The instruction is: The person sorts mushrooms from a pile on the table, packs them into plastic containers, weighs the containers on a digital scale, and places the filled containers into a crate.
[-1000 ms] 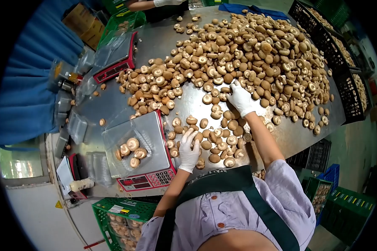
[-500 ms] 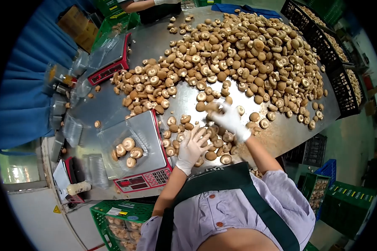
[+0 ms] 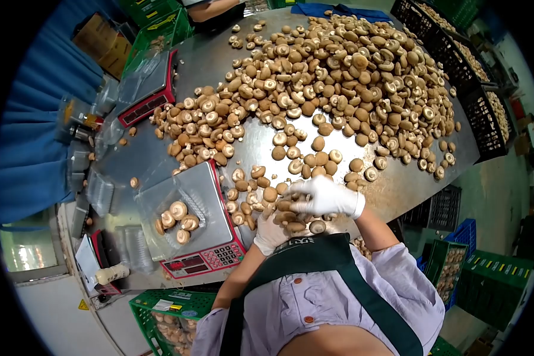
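My right hand [image 3: 326, 197], in a white glove, reaches leftward over the loose mushrooms [image 3: 321, 158] near the table's front edge. Its thumb and fingers are apart, though the fingertips are blurred. Close by on the left, my gloved left hand [image 3: 271, 234] is low against a cluster of brown mushrooms [image 3: 294, 226]. Its fingers are mostly hidden by them, so I cannot tell whether it grips one. Left of my hands, a red-framed scale [image 3: 222, 204] bears a clear plastic tray [image 3: 200, 217] with several mushrooms [image 3: 178, 209], stems up.
A large mushroom heap [image 3: 362, 77] covers the table's far side. A second scale [image 3: 145, 89] stands at the back left, and empty clear trays [image 3: 133, 248] lie left of the near scale. Black crates [image 3: 486, 115] line the right edge. Another person's arm [image 3: 213, 9] shows at the top.
My right hand has come toward me and closer to my left hand. My left hand has drawn back and lower, against the mushroom cluster. The tray on the scale stays put.
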`<state>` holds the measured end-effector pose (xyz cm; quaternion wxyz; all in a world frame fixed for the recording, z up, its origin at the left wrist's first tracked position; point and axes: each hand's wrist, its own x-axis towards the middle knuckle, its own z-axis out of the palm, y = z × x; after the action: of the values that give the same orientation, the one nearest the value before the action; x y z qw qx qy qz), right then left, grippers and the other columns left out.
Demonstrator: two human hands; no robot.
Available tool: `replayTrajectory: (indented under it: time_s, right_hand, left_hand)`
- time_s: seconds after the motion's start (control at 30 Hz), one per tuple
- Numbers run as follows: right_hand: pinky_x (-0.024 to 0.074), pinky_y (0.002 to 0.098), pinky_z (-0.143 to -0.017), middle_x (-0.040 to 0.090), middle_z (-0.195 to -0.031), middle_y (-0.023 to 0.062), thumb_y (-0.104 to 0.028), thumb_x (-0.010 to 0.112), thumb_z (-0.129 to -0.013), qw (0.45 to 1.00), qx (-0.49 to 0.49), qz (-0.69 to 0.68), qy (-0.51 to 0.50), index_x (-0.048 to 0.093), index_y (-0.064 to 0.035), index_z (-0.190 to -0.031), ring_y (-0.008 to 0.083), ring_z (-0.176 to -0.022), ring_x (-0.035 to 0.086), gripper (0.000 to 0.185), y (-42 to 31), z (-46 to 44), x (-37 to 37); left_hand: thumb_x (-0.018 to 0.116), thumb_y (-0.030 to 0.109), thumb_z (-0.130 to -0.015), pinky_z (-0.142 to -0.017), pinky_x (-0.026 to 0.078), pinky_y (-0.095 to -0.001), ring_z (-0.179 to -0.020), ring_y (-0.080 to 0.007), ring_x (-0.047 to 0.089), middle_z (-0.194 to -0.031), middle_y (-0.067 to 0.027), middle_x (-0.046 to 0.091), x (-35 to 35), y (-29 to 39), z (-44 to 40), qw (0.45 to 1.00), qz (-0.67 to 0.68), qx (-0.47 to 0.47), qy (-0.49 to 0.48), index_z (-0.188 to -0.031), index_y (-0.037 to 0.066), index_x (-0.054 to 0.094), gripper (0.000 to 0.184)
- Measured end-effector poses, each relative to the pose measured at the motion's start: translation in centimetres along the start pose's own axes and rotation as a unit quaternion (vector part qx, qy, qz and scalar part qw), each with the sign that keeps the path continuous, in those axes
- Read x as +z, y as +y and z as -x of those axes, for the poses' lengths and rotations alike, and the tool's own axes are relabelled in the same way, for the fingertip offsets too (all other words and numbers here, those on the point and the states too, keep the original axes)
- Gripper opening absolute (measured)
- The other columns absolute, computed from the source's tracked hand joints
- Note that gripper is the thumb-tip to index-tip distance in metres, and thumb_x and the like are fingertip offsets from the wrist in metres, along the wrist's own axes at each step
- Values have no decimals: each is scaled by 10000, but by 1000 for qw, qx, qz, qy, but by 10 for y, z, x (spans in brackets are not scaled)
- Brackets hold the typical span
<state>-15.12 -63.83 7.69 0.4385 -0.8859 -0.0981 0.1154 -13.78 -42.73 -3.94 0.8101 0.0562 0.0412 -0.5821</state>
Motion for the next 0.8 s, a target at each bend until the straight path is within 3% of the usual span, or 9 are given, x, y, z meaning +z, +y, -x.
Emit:
replayTrajectory:
  time_s: [0.03,0.1,0.17,0.23,0.27,0.3,0.43,0.7,0.8]
  right_hand:
    - [529,342,-723,673,-918,162,-335,657,-835,999,44,-12,-12,629,-79,-1135,256,-793,672,395,5,-5,-11]
    - [533,358,-703,689,-790,153,-405,580,-866,987,94,-51,119,648,-119,-1129,267,-683,674,394,33,-22,-21]
    - [520,380,-763,688,-811,166,-385,575,-867,962,226,90,120,643,-97,-1134,266,-765,677,399,50,-49,-53]
    - [508,388,-816,677,-942,189,-320,608,-829,942,167,105,272,630,-56,-1136,322,-892,653,406,108,-77,-54]
    - [501,390,-836,664,-991,208,-295,640,-804,925,242,132,262,627,-60,-1132,322,-947,638,404,106,-89,-65]
    - [496,410,-847,657,-1027,179,-267,676,-784,906,237,172,304,598,-63,-1162,335,-960,626,436,129,-104,-63]
    - [494,427,-800,570,-1041,160,-182,704,-742,879,157,281,352,507,-78,-1123,355,-925,587,441,175,-136,-40]
    - [506,333,-789,628,-928,128,-96,719,-681,900,107,77,415,578,-32,-987,244,-857,622,343,155,-103,-17]
    - [514,320,-786,641,-976,108,-144,721,-699,928,151,-176,292,564,-35,-1079,190,-887,622,425,108,-72,-13]
  left_hand:
    - [550,488,-831,-1054,265,-521,-1125,-225,511,-1166,-65,539,-1,0,0,999,18,-3,-47,-1325,127,422,626]
    - [563,453,-826,-1028,282,-430,-1010,-153,547,-996,31,539,8,-12,9,864,-466,55,183,-1166,188,543,432]
    - [550,471,-867,-908,413,-484,-988,-270,560,-1038,-116,564,-21,-12,12,814,-556,75,152,-1160,65,523,501]
    - [544,481,-888,-848,478,-511,-976,-329,567,-1059,-190,577,-21,-6,9,783,-601,89,136,-1156,4,513,548]
    - [550,496,-881,-813,499,-484,-954,-317,579,-1032,-186,586,-8,-1,5,942,-299,54,144,-1142,9,527,554]
    - [556,512,-874,-779,521,-458,-931,-306,592,-1005,-183,596,0,4,1,990,37,11,132,-1128,13,540,560]
    - [543,510,-889,-707,583,-414,-849,-304,633,-936,-193,622,4,9,2,973,-30,-3,229,-1139,14,533,556]
    - [453,369,-975,-752,576,-381,-781,-210,624,-841,-85,614,24,9,-7,961,-135,48,238,-1271,74,475,419]
    - [397,400,-994,-531,407,-233,-569,-41,415,-1159,-70,582,23,12,-7,970,-164,10,181,-1365,102,391,475]
